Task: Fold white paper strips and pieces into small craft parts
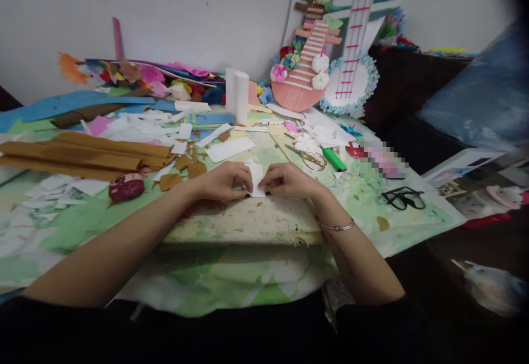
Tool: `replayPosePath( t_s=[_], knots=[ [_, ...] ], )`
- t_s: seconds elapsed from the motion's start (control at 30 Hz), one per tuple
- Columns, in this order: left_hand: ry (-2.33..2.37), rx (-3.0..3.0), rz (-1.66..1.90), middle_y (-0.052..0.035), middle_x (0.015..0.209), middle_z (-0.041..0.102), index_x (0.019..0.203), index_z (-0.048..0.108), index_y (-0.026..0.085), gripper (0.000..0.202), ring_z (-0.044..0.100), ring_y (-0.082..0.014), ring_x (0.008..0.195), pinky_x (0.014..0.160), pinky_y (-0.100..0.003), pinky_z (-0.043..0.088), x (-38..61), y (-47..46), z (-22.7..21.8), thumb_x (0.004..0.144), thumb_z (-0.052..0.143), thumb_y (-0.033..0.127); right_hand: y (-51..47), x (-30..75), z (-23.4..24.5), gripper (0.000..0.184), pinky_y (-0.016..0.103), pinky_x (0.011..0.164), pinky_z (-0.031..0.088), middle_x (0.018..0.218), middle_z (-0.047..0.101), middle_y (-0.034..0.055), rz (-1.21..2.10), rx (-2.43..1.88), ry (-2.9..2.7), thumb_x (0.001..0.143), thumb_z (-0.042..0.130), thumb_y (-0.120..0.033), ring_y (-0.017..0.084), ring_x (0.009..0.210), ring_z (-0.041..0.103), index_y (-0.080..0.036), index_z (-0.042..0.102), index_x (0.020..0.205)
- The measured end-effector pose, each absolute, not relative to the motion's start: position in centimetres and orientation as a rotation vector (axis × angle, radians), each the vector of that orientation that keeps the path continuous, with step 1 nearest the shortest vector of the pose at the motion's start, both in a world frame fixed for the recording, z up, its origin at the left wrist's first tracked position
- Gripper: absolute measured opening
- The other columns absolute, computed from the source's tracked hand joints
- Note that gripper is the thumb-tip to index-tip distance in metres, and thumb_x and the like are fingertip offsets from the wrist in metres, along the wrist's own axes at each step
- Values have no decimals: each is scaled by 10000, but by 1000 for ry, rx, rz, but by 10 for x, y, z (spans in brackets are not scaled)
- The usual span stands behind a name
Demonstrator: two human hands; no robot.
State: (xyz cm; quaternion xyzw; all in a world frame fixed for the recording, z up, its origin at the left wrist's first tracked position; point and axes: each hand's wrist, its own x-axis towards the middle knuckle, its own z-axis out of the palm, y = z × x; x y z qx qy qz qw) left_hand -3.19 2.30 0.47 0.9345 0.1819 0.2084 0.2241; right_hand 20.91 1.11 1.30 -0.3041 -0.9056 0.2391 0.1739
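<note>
A small white piece of paper lies between my hands near the table's front edge. My left hand pinches its left side, fingers curled and thumb low. From the other side my right hand closes on the paper's right edge, with a bracelet on that wrist. The fingertips partly cover the sheet, so its folds are hard to make out. Behind the hands is a flat white paper strip. Gold-handled scissors and a green utility knife lie beyond my right hand.
Brown crepe paper and white scraps cover the left side, near a dark red round object. A white paper roll stands at the back. Decorated paper instruments lean on the wall. Black glasses lie at right.
</note>
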Motion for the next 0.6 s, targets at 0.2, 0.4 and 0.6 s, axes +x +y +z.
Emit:
replayPosePath(
  t_s=[0.2,0.4,0.6],
  knots=[
    [846,2292,665,-14,639,680,779,729,124,184,540,-81,532,531,-177,415,-32,25,2,759,630,278,12,207,10,282,264,726,446,1012,590,61,650,-845,-2543,736,771,-249,139,798,554,-171,724,1004],
    [736,2281,479,-40,733,711,830,747,135,175,583,-102,610,562,-187,427,-35,26,6,749,666,268,14,206,7,81,263,775,455,931,641,54,700,-782,-2534,818,640,-168,139,819,603,-165,718,840],
    [535,2320,363,-56,879,732,864,772,179,154,614,-111,720,653,-195,447,-40,34,12,765,657,208,12,204,10,108,264,783,467,933,656,58,751,-740,-2558,810,616,-124,138,816,609,-163,707,852]
  ],
)
